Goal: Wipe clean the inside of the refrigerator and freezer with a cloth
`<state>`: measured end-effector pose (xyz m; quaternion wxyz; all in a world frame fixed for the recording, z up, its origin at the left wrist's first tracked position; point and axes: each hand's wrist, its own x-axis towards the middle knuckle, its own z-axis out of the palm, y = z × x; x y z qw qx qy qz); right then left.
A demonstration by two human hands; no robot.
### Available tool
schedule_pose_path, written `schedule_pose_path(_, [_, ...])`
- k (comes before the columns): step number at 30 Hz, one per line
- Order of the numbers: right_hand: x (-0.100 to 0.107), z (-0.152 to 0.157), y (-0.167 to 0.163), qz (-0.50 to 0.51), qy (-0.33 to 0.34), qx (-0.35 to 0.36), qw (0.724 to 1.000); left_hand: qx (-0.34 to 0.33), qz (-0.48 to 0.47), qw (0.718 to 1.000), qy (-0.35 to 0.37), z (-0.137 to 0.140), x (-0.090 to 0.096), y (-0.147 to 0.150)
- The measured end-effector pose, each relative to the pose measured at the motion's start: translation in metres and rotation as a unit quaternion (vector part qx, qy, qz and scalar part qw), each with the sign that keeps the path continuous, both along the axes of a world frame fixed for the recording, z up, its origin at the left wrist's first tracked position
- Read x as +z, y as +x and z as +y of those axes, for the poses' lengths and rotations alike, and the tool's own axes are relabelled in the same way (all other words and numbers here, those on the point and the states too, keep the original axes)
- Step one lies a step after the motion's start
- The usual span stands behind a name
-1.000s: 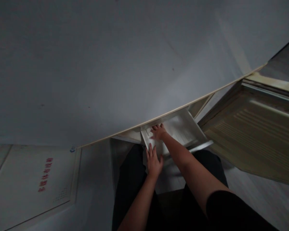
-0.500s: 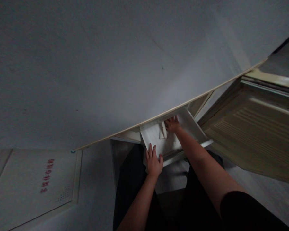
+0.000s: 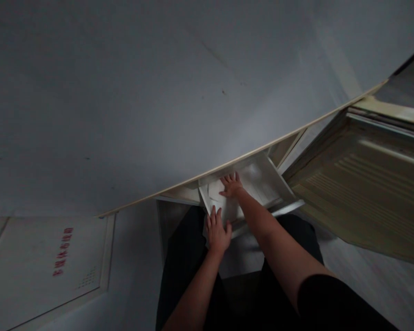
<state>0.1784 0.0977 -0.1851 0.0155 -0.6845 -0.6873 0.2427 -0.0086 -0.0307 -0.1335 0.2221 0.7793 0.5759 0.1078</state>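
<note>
A white drawer (image 3: 283,184) stands pulled out below a large pale panel. My right hand (image 3: 232,185) reaches into it, fingers spread and palm down toward its left side. Beside and partly under those fingers lies a flat white piece (image 3: 214,190), perhaps paper or cloth; its kind is unclear in the dim light. At the drawer's front left corner rests my left hand (image 3: 218,233), its fingers stretched out and touching the rim. Neither hand grips anything that I can see.
The pale panel (image 3: 179,101) fills the upper view, its edge just above the drawer. On the right an open door with a ribbed inner face (image 3: 365,184) juts out. A wall box cover with red characters (image 3: 24,262) is at the left. My knees flank the drawer.
My right hand has moved left across the drawer. The white piece, which stood partly raised near the middle, now lies flatter at the left side. My left hand stays at the corner.
</note>
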Motion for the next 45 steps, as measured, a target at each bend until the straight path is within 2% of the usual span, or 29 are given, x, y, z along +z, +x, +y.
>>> schedule_pose_path(4, [-0.007, -0.008, 0.074, -0.045, -0.002, -0.135, 0.99, 0.004, -0.013, 1.0, -0.008, -0.001, 0.0, 0.0])
schedule_pose_path(7, [-0.01, -0.017, 0.098, -0.068, 0.011, -0.187, 0.98, -0.002, -0.023, 1.0, 0.001, -0.001, 0.0, 0.0])
schedule_pose_path(10, [-0.009, -0.021, 0.071, -0.079, 0.003, -0.158, 0.984, -0.006, -0.013, 1.0, 0.008, -0.001, -0.001, 0.0])
schedule_pose_path(12, [-0.007, -0.023, 0.032, -0.068, -0.023, -0.089, 0.993, -0.008, -0.006, 1.0, 0.012, 0.0, -0.001, 0.001])
schedule_pose_path(15, [-0.007, -0.026, -0.03, -0.037, -0.044, 0.058, 0.997, -0.016, -0.002, 1.0, 0.027, 0.0, -0.001, 0.001])
schedule_pose_path(18, [-0.008, -0.03, -0.06, -0.021, -0.054, 0.139, 0.989, -0.014, 0.0, 0.999, 0.034, 0.001, -0.002, 0.001])
schedule_pose_path(20, [-0.006, -0.031, -0.055, -0.021, -0.07, 0.145, 0.987, -0.012, -0.008, 0.999, 0.038, 0.001, -0.002, 0.0])
schedule_pose_path(22, [-0.003, -0.031, -0.033, -0.031, -0.085, 0.12, 0.989, -0.011, -0.018, 0.999, 0.042, 0.0, -0.004, 0.0])
schedule_pose_path(25, [0.003, -0.031, 0.016, -0.061, -0.118, 0.035, 0.991, -0.008, -0.03, 0.999, 0.044, 0.0, -0.005, 0.0])
schedule_pose_path(28, [0.005, -0.038, 0.061, -0.087, -0.162, -0.068, 0.981, -0.006, -0.044, 0.998, 0.047, 0.0, -0.006, 0.0])
schedule_pose_path(31, [0.003, -0.05, 0.08, -0.109, -0.212, -0.123, 0.963, -0.007, -0.048, 0.997, 0.052, 0.0, -0.006, 0.0])
schedule_pose_path(35, [0.002, -0.059, 0.067, -0.133, -0.205, -0.114, 0.963, -0.02, -0.041, 0.997, 0.058, 0.001, -0.008, 0.0])
schedule_pose_path(40, [0.003, -0.055, 0.035, -0.097, -0.15, 0.003, 0.984, -0.022, -0.04, 0.997, 0.066, 0.001, -0.01, -0.001])
schedule_pose_path(45, [0.0, -0.058, -0.017, -0.027, -0.156, 0.059, 0.986, -0.021, -0.041, 0.996, 0.074, 0.001, -0.01, -0.001])
